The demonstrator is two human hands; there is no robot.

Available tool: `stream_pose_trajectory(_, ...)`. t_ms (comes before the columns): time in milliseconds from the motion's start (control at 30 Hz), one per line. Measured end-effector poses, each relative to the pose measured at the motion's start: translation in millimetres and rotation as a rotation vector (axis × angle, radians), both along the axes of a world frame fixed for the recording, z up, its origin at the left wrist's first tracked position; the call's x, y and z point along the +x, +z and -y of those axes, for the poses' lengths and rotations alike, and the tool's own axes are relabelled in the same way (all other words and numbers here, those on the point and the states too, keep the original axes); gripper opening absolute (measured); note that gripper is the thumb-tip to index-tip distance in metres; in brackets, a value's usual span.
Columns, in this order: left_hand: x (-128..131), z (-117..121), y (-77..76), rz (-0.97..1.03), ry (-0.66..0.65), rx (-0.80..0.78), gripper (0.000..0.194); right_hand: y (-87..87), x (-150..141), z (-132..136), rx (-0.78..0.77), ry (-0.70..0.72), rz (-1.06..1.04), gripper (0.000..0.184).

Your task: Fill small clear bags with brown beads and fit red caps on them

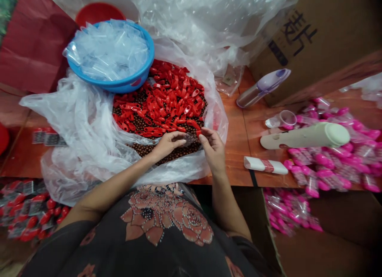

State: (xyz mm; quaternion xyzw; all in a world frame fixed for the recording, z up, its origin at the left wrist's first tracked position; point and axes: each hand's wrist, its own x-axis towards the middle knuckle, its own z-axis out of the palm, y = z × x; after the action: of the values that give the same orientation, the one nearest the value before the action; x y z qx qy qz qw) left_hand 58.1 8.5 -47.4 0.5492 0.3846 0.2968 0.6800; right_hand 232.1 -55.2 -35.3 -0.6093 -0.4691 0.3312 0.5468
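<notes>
Characters ending in "片" (305, 42), carton (337, 42)

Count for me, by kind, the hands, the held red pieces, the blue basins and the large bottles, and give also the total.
Left hand and right hand: 2
Held red piece: 1
Blue basin: 1
Purple bottle and pale bottle: 2
Total: 6

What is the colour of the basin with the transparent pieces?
The basin is blue; see the head view.

Glossy red plastic pieces (171, 104), smooth plastic basin (119, 86); matt cardboard box (337, 50)
</notes>
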Motion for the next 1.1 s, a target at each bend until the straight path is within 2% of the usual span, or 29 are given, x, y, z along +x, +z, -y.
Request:
stream_pose_trajectory(167,-19.3,10.7,15.9,-0.087,0.015,0.162,0.03,11.5,-11.1,-4.8,0.078,0.137,0.181,0.02)
stream_pose_trajectory(333,-29.0,15.9,21.0,-0.088,0.067,0.221,0.028,15.3,-24.3,-2.6,0.161,0.171,0.283,0.021)
stream_pose_trajectory(567,-28.9,22.9,22.0,0.007,0.123,0.019,0.027,11.3,-47.8,2.5,0.23,-0.049,0.27,0.018)
stream_pose_trajectory(733,-27.1,27.6,23.2,0.087,0.164,-0.103,0.029,11.7,-51.1,-2.0,0.186,-0.046,0.167,0.014)
stream_pose_trajectory(867,-26.5,27.1,26.2,0.206,0.141,-0.284,0.033,12.8,-48.7,-8.5,0.129,-0.038,0.042,0.012)
stream_pose_trajectory(933,-27.2,24.8,28.0,0.25,0.142,-0.374,0.035,12.6,-46.4,-11.9,0.117,0.008,0.027,0.014)
stream_pose_trajectory(1000,-28.9,21.6,29.9,0.27,0.167,-0.433,0.036,11.4,-43.5,-15.1,0.125,0.125,0.087,0.018)
stream_pose_trajectory(1033,-30.0,19.8,30.8,0.273,0.183,-0.448,0.036,10.3,-42.0,-16.6,0.131,0.198,0.144,0.024)
stream_pose_trajectory(1100,-32.4,16.8,32.4,0.267,0.211,-0.463,0.035,6.8,-39.5,-19.2,0.147,0.328,0.283,0.053)
